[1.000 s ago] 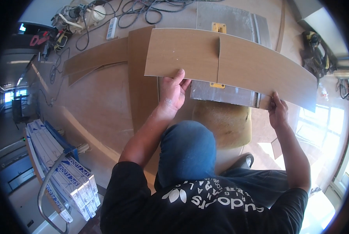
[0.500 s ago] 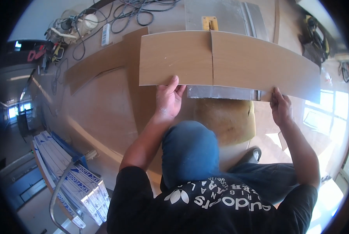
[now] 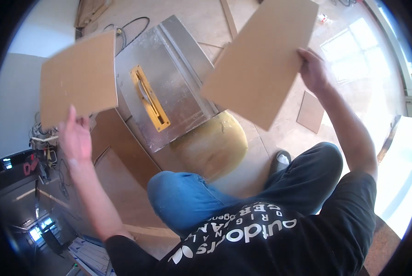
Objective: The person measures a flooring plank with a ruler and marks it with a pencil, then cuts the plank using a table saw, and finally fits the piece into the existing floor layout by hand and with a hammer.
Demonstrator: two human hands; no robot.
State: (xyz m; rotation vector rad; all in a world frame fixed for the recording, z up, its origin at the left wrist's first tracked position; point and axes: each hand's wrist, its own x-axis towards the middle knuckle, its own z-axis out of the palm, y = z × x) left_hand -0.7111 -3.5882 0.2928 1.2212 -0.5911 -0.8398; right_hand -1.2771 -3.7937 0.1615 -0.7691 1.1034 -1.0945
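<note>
My left hand (image 3: 77, 140) grips the lower edge of a squarish tan floor plank piece (image 3: 79, 76), lifted at the left. On the right, my right hand (image 3: 314, 71) is closed on the edge of a longer tan plank (image 3: 266, 60), held up at a slant. Between the two pieces lies the grey metal top of a table saw (image 3: 187, 108). A yellow insert plate (image 3: 156, 113) is set in that top, with the blade in its slot. The right plank hides part of the saw's right side.
A worn yellow cushion (image 3: 222, 147) sits in front of the saw, near my bent legs. Brown boards (image 3: 123, 142) lie on the floor to the left. A small tan offcut (image 3: 310, 112) is at the right. A dark cable (image 3: 139, 20) curls behind the saw.
The plank over the saw is now two separate pieces, one in each hand. My left hand has moved left, my right hand up, and the whole view has turned.
</note>
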